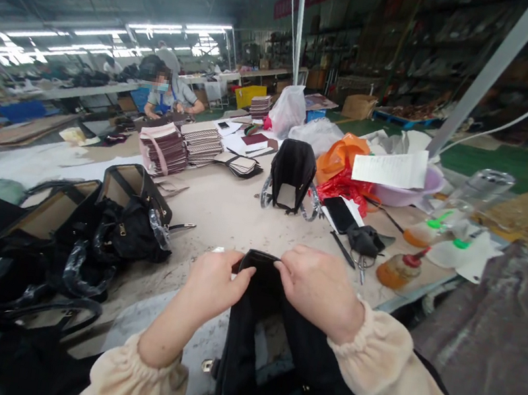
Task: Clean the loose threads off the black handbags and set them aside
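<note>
A black bag piece (238, 360) hangs open at the table's near edge, its upper rim between my hands. My left hand (215, 283) pinches the rim's left corner between thumb and fingers. On the right corner, my right hand (317, 286) has its fingers closed over the edge, its fingertips partly hidden. A metal clasp (207, 366) shows at the left side of the piece. Farther back on the table stands another black bag (292, 172), upright and open, with plastic-wrapped handles.
Several black bags (132, 223) crowd the left side. Stacked panels (164, 148) lie behind. At right are a phone (340, 215), scissors (362, 266), a glue bottle (397, 269) and a purple basin (408, 187). A person (172, 99) sits across the table.
</note>
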A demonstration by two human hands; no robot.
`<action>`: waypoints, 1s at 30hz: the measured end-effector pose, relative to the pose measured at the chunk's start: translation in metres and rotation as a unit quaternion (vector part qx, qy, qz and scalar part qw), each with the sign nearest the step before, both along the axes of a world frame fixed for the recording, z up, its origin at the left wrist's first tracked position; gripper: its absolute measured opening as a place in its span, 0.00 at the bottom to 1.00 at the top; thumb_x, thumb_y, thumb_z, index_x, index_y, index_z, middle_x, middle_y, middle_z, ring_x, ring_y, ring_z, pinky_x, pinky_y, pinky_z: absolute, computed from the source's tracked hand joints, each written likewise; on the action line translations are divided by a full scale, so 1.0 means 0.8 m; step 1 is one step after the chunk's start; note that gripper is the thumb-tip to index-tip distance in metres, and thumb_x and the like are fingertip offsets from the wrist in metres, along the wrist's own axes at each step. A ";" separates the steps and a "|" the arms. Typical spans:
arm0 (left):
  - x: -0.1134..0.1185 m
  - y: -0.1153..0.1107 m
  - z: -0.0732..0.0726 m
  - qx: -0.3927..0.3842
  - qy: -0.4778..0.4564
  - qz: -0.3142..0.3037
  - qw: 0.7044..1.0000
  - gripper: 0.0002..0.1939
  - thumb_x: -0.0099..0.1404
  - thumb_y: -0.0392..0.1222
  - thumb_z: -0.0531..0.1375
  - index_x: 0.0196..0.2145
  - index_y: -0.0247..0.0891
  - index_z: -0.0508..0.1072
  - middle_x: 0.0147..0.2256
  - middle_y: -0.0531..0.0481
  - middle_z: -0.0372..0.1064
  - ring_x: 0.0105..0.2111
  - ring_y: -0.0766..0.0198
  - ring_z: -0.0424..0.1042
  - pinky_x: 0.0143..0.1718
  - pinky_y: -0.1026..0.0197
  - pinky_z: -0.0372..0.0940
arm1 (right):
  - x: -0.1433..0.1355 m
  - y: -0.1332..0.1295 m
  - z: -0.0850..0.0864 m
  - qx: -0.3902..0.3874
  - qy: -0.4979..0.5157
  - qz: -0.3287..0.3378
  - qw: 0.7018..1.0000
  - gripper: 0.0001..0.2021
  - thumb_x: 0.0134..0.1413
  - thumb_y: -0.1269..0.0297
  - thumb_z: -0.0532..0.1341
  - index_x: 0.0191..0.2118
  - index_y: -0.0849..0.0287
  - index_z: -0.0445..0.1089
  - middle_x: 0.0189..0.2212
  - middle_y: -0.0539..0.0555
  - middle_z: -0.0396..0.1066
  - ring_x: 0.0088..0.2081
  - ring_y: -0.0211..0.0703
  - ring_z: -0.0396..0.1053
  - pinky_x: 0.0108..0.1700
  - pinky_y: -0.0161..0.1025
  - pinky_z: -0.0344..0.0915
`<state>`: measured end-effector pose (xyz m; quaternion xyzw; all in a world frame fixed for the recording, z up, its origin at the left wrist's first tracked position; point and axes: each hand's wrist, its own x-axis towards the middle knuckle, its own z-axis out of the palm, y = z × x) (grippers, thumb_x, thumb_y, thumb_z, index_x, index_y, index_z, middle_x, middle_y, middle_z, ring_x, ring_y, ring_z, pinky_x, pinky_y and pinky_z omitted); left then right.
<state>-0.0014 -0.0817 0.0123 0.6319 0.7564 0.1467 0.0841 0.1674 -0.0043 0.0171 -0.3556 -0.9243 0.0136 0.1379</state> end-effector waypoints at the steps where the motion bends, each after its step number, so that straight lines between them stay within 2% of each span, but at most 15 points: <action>1: 0.000 0.000 0.001 -0.004 0.029 0.007 1.000 0.13 0.63 0.46 0.53 0.27 0.39 0.73 0.25 0.49 0.72 0.27 0.61 0.71 0.27 0.62 0.57 | 0.000 0.000 0.000 -0.002 0.000 0.000 1.000 0.14 0.60 0.63 0.52 0.28 0.59 0.70 0.27 0.53 0.70 0.30 0.42 0.68 0.28 0.38 0.50; 5: 0.000 0.005 0.003 -0.011 0.120 0.025 0.992 0.16 0.63 0.48 0.52 0.24 0.39 0.72 0.22 0.47 0.72 0.25 0.60 0.70 0.24 0.62 0.51 | -0.001 -0.002 0.001 -0.004 0.000 0.000 1.000 0.14 0.60 0.63 0.52 0.27 0.59 0.70 0.27 0.53 0.70 0.29 0.42 0.68 0.27 0.39 0.49; 13: 0.002 0.016 0.003 -0.027 0.190 0.022 0.981 0.20 0.65 0.49 0.48 0.26 0.39 0.74 0.25 0.44 0.74 0.27 0.57 0.72 0.26 0.61 0.53 | -0.002 -0.002 -0.001 -0.001 0.012 -0.003 1.000 0.13 0.59 0.64 0.52 0.27 0.58 0.69 0.26 0.52 0.70 0.28 0.42 0.68 0.27 0.39 0.47; 21: 0.004 0.016 0.004 -0.031 0.206 0.034 0.977 0.21 0.66 0.50 0.48 0.25 0.39 0.74 0.24 0.44 0.73 0.26 0.58 0.72 0.25 0.61 0.53 | -0.001 -0.002 0.000 -0.007 0.016 -0.001 1.000 0.14 0.60 0.64 0.52 0.27 0.59 0.70 0.27 0.53 0.70 0.29 0.42 0.67 0.27 0.39 0.48; 26: 0.003 0.018 0.000 -0.017 0.178 0.029 0.983 0.19 0.65 0.50 0.49 0.24 0.40 0.73 0.23 0.45 0.72 0.26 0.57 0.72 0.25 0.61 0.52 | 0.000 -0.002 0.000 -0.010 0.015 -0.002 1.000 0.14 0.59 0.64 0.52 0.26 0.59 0.69 0.26 0.53 0.69 0.29 0.42 0.67 0.27 0.39 0.47; 30: 0.003 0.017 -0.001 0.008 0.122 0.026 0.992 0.15 0.65 0.48 0.50 0.31 0.42 0.74 0.26 0.48 0.74 0.28 0.57 0.72 0.27 0.61 0.54 | 0.000 -0.002 0.000 -0.015 0.015 -0.001 1.000 0.13 0.59 0.64 0.52 0.27 0.59 0.69 0.26 0.53 0.69 0.29 0.41 0.66 0.27 0.39 0.47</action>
